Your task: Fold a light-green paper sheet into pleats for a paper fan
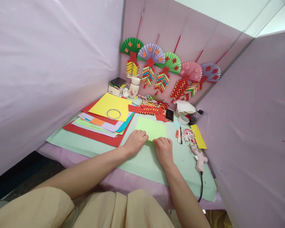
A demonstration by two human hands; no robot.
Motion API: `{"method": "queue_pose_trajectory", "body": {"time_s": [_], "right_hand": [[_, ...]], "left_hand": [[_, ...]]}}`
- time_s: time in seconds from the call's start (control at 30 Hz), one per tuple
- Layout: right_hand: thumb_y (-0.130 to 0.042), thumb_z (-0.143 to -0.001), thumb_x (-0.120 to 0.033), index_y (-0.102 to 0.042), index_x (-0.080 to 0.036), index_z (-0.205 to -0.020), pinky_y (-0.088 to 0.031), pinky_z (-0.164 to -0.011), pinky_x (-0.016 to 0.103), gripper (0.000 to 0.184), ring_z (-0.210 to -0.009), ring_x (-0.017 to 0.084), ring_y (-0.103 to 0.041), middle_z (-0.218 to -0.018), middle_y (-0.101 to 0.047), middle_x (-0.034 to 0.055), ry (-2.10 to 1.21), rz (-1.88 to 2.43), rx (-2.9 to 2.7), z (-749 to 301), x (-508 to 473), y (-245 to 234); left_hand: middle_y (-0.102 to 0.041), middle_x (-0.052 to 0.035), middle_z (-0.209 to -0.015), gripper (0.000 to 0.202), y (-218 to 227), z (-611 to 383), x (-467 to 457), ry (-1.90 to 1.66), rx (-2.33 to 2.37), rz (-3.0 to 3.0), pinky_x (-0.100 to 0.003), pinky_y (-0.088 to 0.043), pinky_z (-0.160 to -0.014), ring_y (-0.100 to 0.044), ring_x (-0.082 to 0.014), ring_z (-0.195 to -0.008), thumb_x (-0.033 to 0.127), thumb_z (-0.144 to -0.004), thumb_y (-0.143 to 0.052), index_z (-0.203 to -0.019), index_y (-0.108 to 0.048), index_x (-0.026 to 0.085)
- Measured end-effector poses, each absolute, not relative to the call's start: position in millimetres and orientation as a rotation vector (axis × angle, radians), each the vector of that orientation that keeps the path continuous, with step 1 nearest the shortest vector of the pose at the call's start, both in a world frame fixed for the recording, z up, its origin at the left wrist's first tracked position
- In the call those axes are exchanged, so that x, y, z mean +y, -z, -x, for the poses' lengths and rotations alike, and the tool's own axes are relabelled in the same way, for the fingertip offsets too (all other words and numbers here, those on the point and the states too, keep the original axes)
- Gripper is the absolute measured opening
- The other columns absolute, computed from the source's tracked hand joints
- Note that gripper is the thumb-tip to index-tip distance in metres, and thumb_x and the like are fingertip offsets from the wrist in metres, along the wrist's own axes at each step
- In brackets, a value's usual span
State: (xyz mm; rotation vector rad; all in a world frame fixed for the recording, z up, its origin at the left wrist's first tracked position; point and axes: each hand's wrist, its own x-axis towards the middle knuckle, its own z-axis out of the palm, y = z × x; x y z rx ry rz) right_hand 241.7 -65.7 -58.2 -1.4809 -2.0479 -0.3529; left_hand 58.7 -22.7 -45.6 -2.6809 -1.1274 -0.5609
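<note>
A light green sheet of paper (151, 126) lies on the pale green table cover. At its near edge, my left hand (137, 141) grips the left side with fingers curled. My right hand (164, 148) pinches the same edge farther right, thumb and fingers together. A short stretch of the edge shows between the hands, slightly raised. Left of my left hand is a stack of coloured paper (97, 130), with a yellow sheet (104, 104) and a thin silver ring (113, 114) on top.
A pink glue gun (200, 160) with a black cord lies at right, near pens (180, 135), tangled strings (189, 135) and yellow paper (199, 136). Behind are a phone (169, 115), tape roll (183, 119), red paper firecracker string (148, 109) and white bottle (134, 87). Paper fans (172, 62) hang behind.
</note>
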Motion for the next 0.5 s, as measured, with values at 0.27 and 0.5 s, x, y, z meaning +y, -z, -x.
{"method": "queue_pose_trajectory", "body": {"time_s": [0.27,0.5], "right_hand": [[-0.046,-0.093,-0.017,-0.062,-0.021,-0.083,-0.027,-0.081,0.031,0.019,-0.078,0.015,-0.052,-0.076,-0.062,0.0010,0.331,1.515,-2.033,-242.1,-65.8,58.1],[-0.049,-0.094,-0.034,-0.058,-0.020,-0.075,-0.027,-0.084,0.032,0.025,-0.075,0.014,-0.052,-0.073,-0.061,0.0002,0.288,1.564,-1.930,-249.4,-65.6,57.3]], "left_hand": [[-0.057,-0.0045,-0.081,0.017,46.1,-58.8,-19.9,0.590,-1.158,2.712,-0.033,-0.034,-0.069,-0.051,-0.0193,-0.079,0.022,-0.094,-0.048,-0.083,-0.059,0.017],[-0.058,-0.0042,-0.079,0.020,44.3,-45.7,-8.3,0.723,-1.282,2.663,-0.032,-0.034,-0.070,-0.053,-0.0194,-0.081,0.029,-0.092,-0.053,-0.078,-0.061,0.017]]}}
